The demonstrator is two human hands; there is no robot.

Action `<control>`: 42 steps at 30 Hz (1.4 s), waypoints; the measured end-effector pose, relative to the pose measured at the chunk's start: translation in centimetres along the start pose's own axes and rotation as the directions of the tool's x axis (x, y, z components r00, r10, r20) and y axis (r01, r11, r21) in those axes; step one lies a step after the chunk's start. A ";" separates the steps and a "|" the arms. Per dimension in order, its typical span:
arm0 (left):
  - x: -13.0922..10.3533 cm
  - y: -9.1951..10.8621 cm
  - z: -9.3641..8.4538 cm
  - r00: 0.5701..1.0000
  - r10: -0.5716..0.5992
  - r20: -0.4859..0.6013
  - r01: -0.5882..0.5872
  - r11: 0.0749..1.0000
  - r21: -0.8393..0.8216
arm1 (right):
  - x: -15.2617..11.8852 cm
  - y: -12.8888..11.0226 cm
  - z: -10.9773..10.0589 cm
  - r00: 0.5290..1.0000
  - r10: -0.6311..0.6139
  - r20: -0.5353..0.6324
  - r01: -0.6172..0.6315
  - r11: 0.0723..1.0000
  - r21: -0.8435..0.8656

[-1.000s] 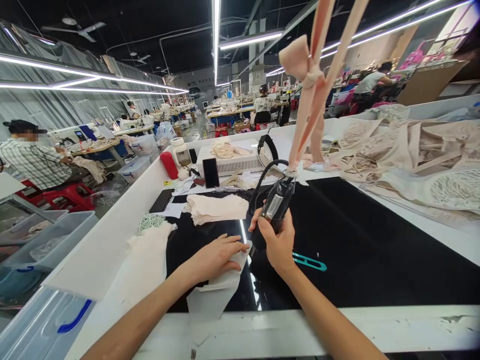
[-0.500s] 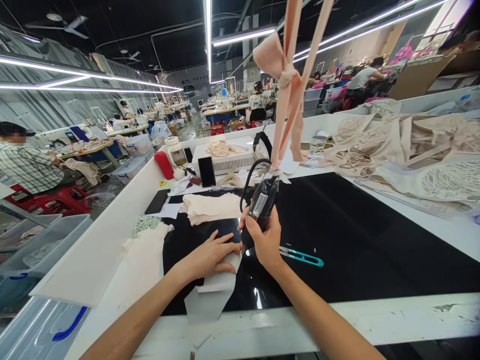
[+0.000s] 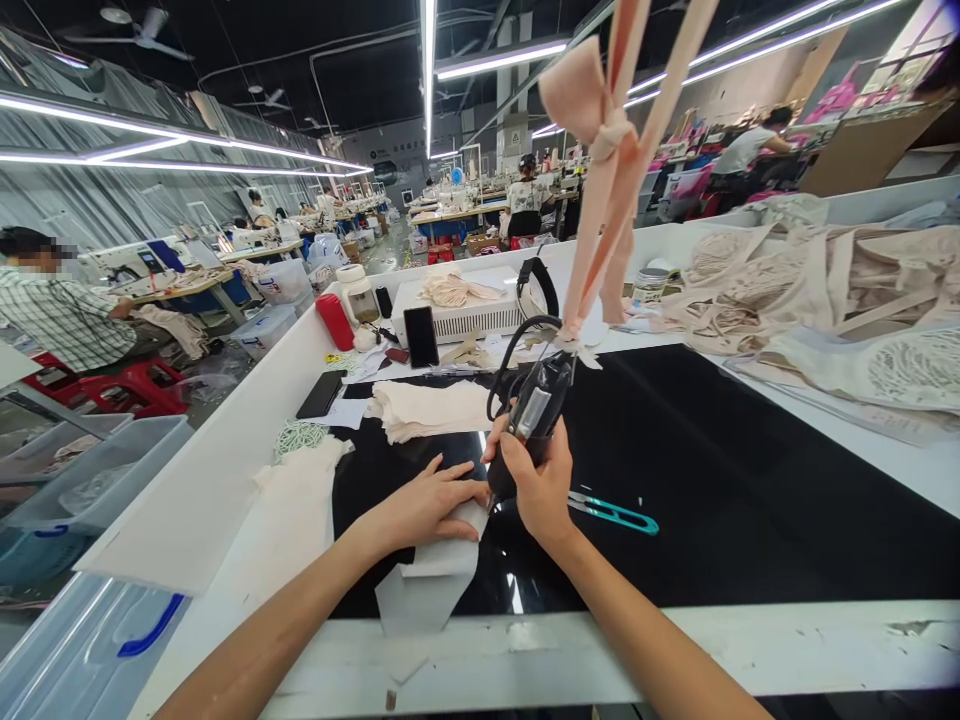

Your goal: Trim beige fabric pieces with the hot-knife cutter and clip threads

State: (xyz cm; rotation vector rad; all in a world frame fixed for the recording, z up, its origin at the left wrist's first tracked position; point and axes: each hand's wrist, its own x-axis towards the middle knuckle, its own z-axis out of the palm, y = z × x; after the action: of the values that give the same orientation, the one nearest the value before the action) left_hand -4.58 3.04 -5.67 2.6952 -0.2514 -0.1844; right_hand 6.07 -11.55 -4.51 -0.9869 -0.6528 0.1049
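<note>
My right hand [image 3: 544,480] is wrapped around a black corded hand tool [image 3: 534,410], tilted with its lower end down by the fabric. Peach fabric straps [image 3: 600,225], knotted into a bow, run up from the top of this tool. With fingers spread, my left hand [image 3: 435,505] lies on a pale fabric piece [image 3: 446,558] and presses it to the black work surface [image 3: 712,480]. The tool's tip is close to my left fingertips; whether it touches the cloth I cannot tell. Turquoise thread snips [image 3: 619,515] lie just right of my right hand.
Stacked cream fabric [image 3: 435,408] lies beyond my hands, more cream pieces [image 3: 300,500] to the left. A white box [image 3: 457,310], phone [image 3: 421,337] and red case [image 3: 334,322] stand at the back. Beige garments [image 3: 847,280] are heaped at right. Several people sit at benches farther off.
The whole view has shifted slightly, so things appear a little farther right. My hands keep nearly the same pose on the tool and the fabric.
</note>
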 end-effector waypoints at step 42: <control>-8.0 2.0 3.7 0.942 0.150 -0.301 -0.068 0.961 0.267 | -1.8 -1.1 -0.2 0.995 0.006 0.097 -0.018 0.993 0.118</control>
State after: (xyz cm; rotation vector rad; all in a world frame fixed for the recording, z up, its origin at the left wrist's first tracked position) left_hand -13.30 1.43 -7.45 2.8966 -0.3445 0.3403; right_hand 4.50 -12.98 -4.59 -0.8748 -0.7213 0.2010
